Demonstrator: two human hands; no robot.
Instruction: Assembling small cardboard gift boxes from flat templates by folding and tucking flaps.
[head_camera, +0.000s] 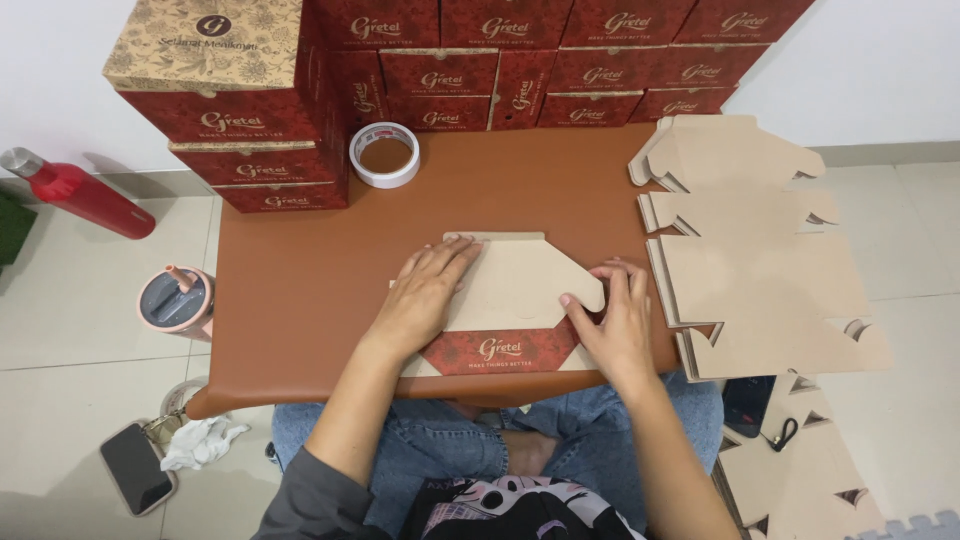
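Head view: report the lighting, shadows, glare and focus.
Head view: soft, even light; a faint shadow beside the red bottle; mild sheen on the brown table; left hand, right hand and flat carton are sharp; edges bow slightly from the wide lens.

Your left hand (425, 295) and right hand (617, 322) lie on a flat box (515, 290) that is plain tan card, with a dark red strip patterned in fine gold scrollwork along its near edge; the table (300, 300) under it is a smooth rust brown; the stacked boxes (560, 60) behind are the same dark red with gold ornament, one lid (205, 40) tan with a brown floral print; the tape roll (385, 155) is white; the card blanks (760, 270) beside you are plain tan; the bottle (75, 190) is red; the cup (178, 300) is pink with a grey lid; your jeans (440, 440) are blue.
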